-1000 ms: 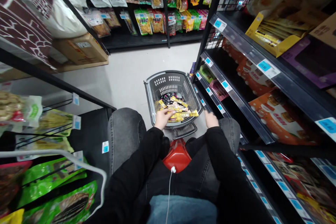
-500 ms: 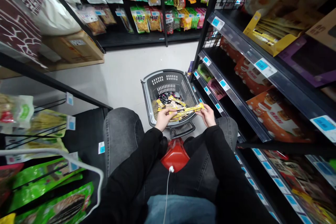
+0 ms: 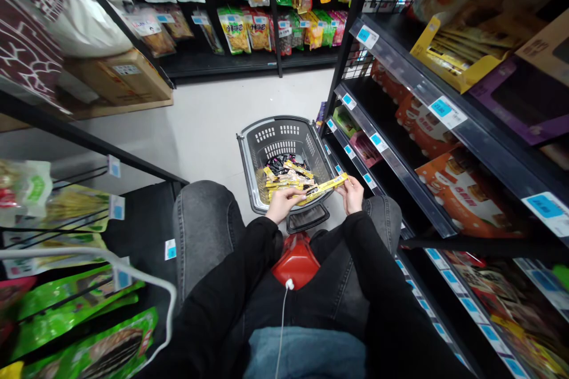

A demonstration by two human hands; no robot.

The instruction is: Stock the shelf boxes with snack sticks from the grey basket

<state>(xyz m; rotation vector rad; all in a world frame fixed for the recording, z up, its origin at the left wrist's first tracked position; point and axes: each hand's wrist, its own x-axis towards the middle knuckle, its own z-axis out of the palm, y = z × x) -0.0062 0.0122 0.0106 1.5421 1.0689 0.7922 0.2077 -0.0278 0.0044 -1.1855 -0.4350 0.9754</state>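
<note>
A long, thin yellow snack stick packet (image 3: pixel 326 185) is stretched between my hands above the near rim of a grey shopping basket (image 3: pixel 251 173). My left hand (image 3: pixel 284 201) pinches its left end, and my right hand (image 3: pixel 352 194) grips the right end between thumb and fingers. Inside the basket lie several loose yellow packets (image 3: pixel 284 182) and, behind them, a group of dark packets (image 3: pixel 280 164). The basket's handle (image 3: pixel 307 217) hangs on the side nearest me. Part of the pile is hidden by my hands.
Shelves with price tags (image 3: pixel 447 111) rise close on my right, with orange packages (image 3: pixel 462 189) on them. On my left, green snack bags (image 3: pixel 66 302) hang from a rack. A cardboard box (image 3: pixel 120 80) stands at the far left. A red object (image 3: pixel 296 260) sits between my legs.
My left hand has shifted slightly right and down along the yellow packet. The packet tilts a little more, and the whole view has moved slightly.
</note>
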